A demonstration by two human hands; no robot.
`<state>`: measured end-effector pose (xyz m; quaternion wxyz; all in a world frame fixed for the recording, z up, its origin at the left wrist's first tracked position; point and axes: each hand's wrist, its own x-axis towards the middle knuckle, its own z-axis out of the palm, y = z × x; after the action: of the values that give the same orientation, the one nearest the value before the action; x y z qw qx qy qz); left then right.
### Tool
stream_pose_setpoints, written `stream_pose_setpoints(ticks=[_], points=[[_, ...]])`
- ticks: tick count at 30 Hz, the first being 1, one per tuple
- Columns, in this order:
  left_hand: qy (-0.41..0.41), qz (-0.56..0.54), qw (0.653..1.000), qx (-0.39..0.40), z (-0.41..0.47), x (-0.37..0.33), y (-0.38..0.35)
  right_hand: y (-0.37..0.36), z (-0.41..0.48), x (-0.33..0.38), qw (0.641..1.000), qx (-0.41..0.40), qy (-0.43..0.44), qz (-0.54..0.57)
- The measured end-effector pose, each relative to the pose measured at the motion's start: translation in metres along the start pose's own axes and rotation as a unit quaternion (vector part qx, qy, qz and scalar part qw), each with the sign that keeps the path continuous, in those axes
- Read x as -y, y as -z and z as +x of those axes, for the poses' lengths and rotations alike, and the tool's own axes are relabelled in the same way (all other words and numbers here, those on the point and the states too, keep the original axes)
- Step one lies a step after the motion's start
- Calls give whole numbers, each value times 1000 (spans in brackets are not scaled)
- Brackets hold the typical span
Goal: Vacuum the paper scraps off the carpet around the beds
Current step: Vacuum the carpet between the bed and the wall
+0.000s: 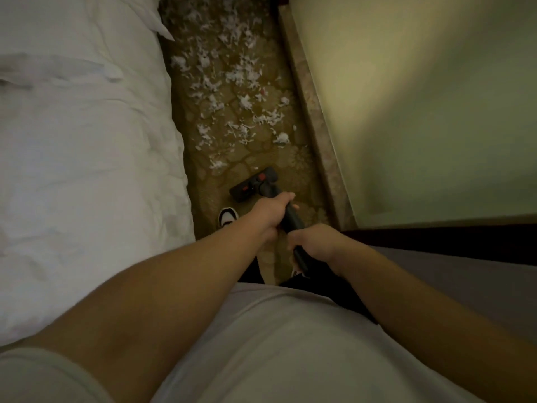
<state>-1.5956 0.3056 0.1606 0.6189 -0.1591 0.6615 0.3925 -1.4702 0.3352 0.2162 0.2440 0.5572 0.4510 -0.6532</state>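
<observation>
A black vacuum wand [293, 221] runs down from my hands to a black floor head [253, 184] with red marks, resting on the brown patterned carpet [299, 164]. My left hand [271, 209] grips the wand lower down, close behind the head. My right hand [313, 241] grips it higher up. White paper scraps [232, 80] lie scattered thickly over the carpet ahead of the head, all the way to the far end of the aisle. The nearest scraps [218, 163] sit just left of the head's front.
A bed with white rumpled bedding [87, 158] borders the narrow aisle on the left. A stone-patterned baseboard [316, 120] and a pale wall [421, 106] close it on the right. A dark-edged surface [453, 257] lies at lower right. My shoe [227, 217] stands beside the head.
</observation>
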Motion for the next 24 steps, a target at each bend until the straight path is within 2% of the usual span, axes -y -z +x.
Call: stream_pose_setpoints(ticks=[10,15,24], points=[[9,1,1000,-24,51,-141,117,-75,64,159,1000,17,-4,-12],[-12,21,999,-41,72,-209,169,-114,90,238,999,39,7,7],[-49,23,998,-38,102,-269,226,-156,122,307,999,19,12,27]])
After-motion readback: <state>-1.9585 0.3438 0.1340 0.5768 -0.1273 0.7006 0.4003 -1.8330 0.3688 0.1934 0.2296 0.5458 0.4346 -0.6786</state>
